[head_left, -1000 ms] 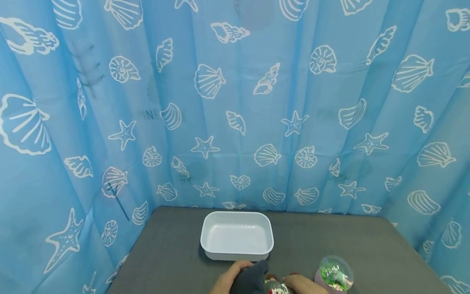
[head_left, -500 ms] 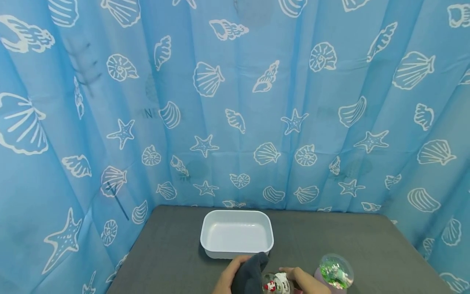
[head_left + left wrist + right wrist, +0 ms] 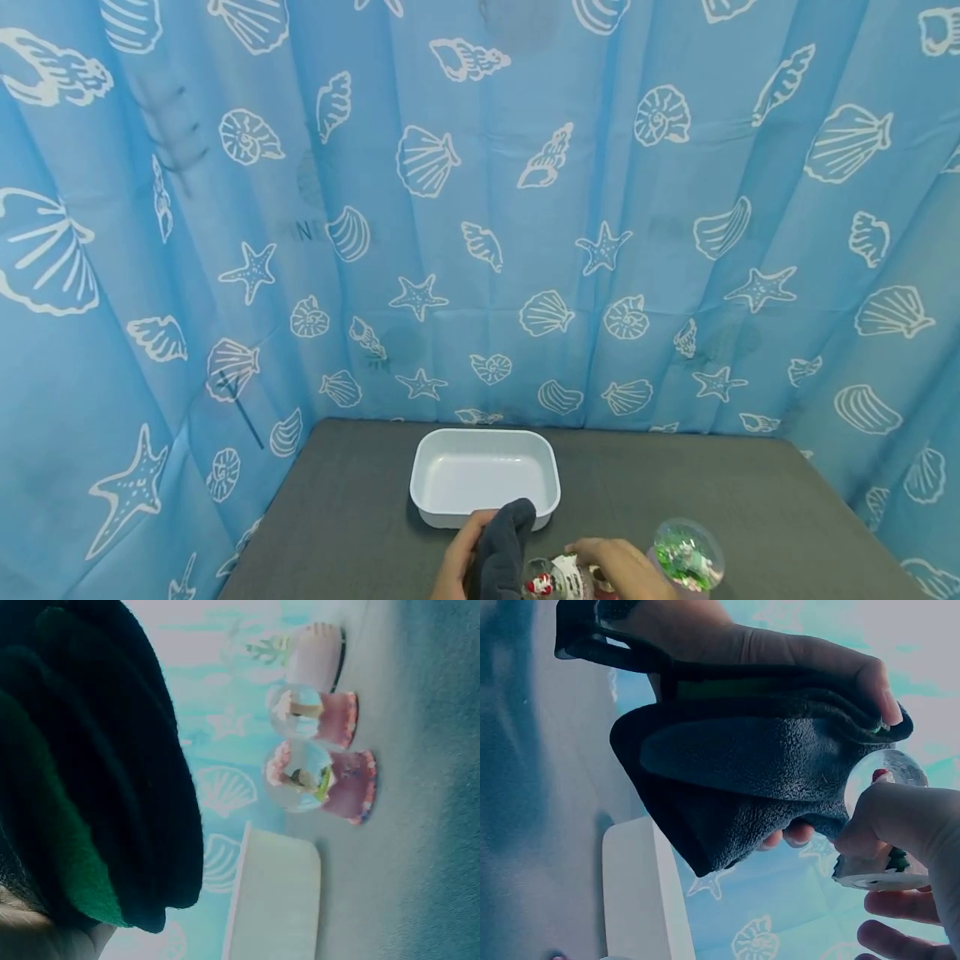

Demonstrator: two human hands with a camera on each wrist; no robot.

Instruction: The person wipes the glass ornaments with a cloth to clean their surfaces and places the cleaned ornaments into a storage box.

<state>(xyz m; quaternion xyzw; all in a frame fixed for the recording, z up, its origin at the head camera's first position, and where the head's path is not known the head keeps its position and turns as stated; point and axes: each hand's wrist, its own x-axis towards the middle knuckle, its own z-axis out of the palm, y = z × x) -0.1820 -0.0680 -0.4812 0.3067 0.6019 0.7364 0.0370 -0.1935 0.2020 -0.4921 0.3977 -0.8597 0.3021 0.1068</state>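
Note:
My left hand [image 3: 459, 557] grips a folded dark grey cloth [image 3: 504, 550] in front of the white tub. In the right wrist view the cloth [image 3: 735, 765] hangs in thick folds, the left thumb over its top edge and fingertips showing below. Close beside it, my right hand [image 3: 922, 832] holds a small snow globe [image 3: 889, 766] tilted, with a red-capped figure inside and a small green tree on its base. The cloth's edge reaches the globe's dome; whether they touch I cannot tell. The head view cuts off the lower part of both hands.
A white rectangular tub [image 3: 484, 483] stands behind the hands on the grey table [image 3: 345, 517]. Right of the right hand is a snow globe with a lilac base [image 3: 686, 557]. Two pink-based snow globes [image 3: 349, 784] stand near it in the left wrist view. A blue shell-patterned curtain [image 3: 480, 250] hangs behind.
Both hands have risen slightly, and the cloth and the held globe have shifted a little left. The globe has turned, so its figure and white lettering show more. The tub stays put.

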